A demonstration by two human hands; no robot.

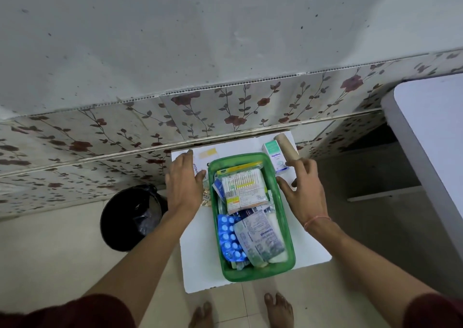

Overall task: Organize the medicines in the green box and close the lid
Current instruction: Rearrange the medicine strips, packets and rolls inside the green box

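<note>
The green box (pixel 288 217) stands lidless on a small white table (pixel 310 250). Inside lie a pack of cotton swabs (pixel 244 190), a blue blister strip (pixel 229 237) and a printed sachet (pixel 263 237). My left hand (pixel 184 185) hovers left of the box, fingers spread, over some small strips (pixel 206 198) and a white item with printed letters (pixel 198 168). My right hand (pixel 304 192) is spread to the right of the box, beside a white and teal Optibex carton (pixel 274 156) and a tan bandage roll (pixel 285 146). No lid is visible.
A black bin (pixel 130 217) with a liner stands on the floor left of the table. A floral tiled wall (pixel 225 107) runs behind. A large white tabletop (pixel 431 137) juts in at right. My bare feet (pixel 279 310) are below the table.
</note>
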